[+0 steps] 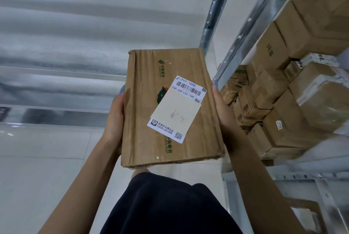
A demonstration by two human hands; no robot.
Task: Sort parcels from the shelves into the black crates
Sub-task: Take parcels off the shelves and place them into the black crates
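Note:
A flat brown cardboard parcel [151,116] with green China Post print fills the middle of the head view, held up in front of me. A white shipping label with a barcode and a cream slip [179,109] is stuck on its face. My left hand [114,118] grips its left edge and my right hand [224,118] grips its right edge, thumbs on top. No black crate is in view.
A metal shelf rack [251,32] stands on the right, packed with many brown cardboard parcels [273,90]. A lower metal shelf frame [283,186] sits at bottom right. Pale tiled floor [47,158] lies to the left, a grey blurred wall beyond it.

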